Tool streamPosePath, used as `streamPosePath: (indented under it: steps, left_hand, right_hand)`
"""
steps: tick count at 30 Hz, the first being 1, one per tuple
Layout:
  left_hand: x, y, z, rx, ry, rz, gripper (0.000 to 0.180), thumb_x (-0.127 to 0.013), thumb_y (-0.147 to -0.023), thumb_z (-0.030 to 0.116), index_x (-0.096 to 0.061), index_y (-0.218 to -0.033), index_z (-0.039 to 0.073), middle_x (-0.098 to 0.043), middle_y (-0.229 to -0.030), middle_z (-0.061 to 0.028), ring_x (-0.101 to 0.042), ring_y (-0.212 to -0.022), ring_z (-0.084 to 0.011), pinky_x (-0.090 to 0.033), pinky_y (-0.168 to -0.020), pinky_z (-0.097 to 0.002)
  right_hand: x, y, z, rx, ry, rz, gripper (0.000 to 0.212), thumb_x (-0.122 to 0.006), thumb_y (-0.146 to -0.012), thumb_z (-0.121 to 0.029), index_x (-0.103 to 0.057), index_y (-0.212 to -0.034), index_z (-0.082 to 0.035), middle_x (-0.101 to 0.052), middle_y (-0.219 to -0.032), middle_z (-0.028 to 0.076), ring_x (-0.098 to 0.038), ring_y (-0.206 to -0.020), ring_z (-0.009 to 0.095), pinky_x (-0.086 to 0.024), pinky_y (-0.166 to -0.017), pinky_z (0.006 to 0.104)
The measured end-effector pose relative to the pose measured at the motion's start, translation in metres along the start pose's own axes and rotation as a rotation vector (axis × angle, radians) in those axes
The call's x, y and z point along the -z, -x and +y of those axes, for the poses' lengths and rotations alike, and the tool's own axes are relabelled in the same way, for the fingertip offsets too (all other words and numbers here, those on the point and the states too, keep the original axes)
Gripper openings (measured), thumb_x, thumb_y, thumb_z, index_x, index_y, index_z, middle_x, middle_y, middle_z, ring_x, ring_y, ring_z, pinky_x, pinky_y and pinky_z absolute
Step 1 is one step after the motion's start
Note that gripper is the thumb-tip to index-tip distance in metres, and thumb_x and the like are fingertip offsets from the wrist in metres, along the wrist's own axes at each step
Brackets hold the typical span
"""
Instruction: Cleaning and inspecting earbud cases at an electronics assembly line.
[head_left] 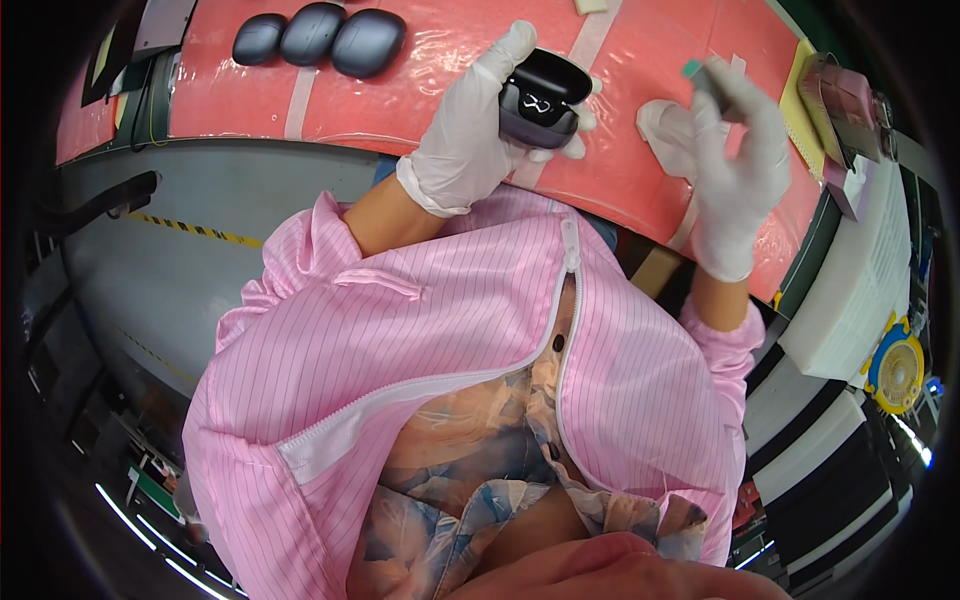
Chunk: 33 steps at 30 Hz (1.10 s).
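Observation:
My left hand (465,130), in a white glove, is wrapped round a dark earbud charging case (540,120). Its lid stands raised, and the glossy black inside faces up. Over the right part of the table, my right hand (738,160), gloved too, is closed on a small dark piece with a green end (692,69). Motion and the fingers blur it, so I cannot make out its kind. Beside that hand a crumpled white cloth (668,135) lies on the red table mat (440,90).
Three closed dark cases (318,36) sit in a row at the far left. A yellow notepad (803,110) and a clear pinkish container (845,100) stand by the right edge. White foam stacks (850,290) rise beyond it. The table's near edge curves in front of me.

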<state>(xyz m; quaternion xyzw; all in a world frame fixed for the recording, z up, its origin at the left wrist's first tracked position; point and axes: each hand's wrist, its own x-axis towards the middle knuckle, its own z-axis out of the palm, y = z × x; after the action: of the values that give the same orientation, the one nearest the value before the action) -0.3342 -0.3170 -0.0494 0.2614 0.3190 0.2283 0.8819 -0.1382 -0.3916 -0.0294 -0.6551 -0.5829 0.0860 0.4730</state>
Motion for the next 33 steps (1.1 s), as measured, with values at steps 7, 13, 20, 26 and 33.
streamPosePath:
  steps: [7,13,20,26,33]
  left_hand:
    - [-0.002,0.002,0.001,-0.008,0.056,-0.012,0.059,-0.035,-0.097,0.054,-0.061,-0.096,0.001,-0.067,-0.078,-0.0138,-0.065,-0.061,-0.0209,-0.042,-0.047,-0.0253]
    - [-0.002,0.007,-0.001,-0.041,0.102,0.066,0.061,-0.036,-0.096,0.055,-0.060,-0.099,-0.001,-0.066,-0.077,-0.0131,-0.064,-0.063,-0.0210,-0.043,-0.047,-0.0252]
    - [0.006,0.024,0.004,-0.063,0.247,0.118,0.062,-0.035,-0.096,0.054,-0.061,-0.097,-0.002,-0.064,-0.075,-0.0127,-0.063,-0.061,-0.0214,-0.041,-0.044,-0.0242]
    - [0.008,0.017,-0.001,-0.109,0.181,0.125,0.058,-0.037,-0.096,0.053,-0.062,-0.093,0.001,-0.065,-0.074,-0.0108,-0.062,-0.059,-0.0188,-0.041,-0.044,-0.0271]
    - [0.011,0.013,-0.001,-0.091,0.117,0.155,0.059,-0.042,-0.095,0.054,-0.064,-0.097,-0.001,-0.067,-0.080,-0.0103,-0.064,-0.066,-0.0188,-0.052,-0.057,-0.0308]
  right_hand:
    - [0.030,-0.060,0.058,0.404,0.886,-0.055,0.031,-0.066,-0.087,-0.023,-0.065,-0.114,-0.005,-0.064,-0.100,0.004,-0.058,-0.091,0.016,-0.046,-0.081,0.0272]
    - [-0.059,-0.079,-0.004,0.359,0.683,-0.190,0.026,-0.063,-0.085,-0.028,-0.064,-0.087,-0.002,-0.063,-0.079,0.017,-0.061,-0.076,0.035,-0.048,-0.066,0.0440]
    - [-0.055,-0.056,-0.029,-0.183,-0.107,-0.393,0.024,-0.064,-0.086,-0.026,-0.064,-0.098,-0.005,-0.064,-0.093,0.011,-0.061,-0.088,0.027,-0.047,-0.077,0.0360]
    - [-0.028,-0.005,-0.039,0.237,-0.125,-0.537,0.020,-0.066,-0.078,0.007,-0.063,-0.096,-0.001,-0.065,-0.089,0.009,-0.063,-0.084,0.020,-0.049,-0.070,0.0284]
    - [-0.035,0.013,-0.027,0.276,0.001,-0.433,0.025,-0.066,-0.073,0.007,-0.064,-0.095,-0.003,-0.066,-0.090,0.009,-0.064,-0.080,0.024,-0.051,-0.070,0.0305]
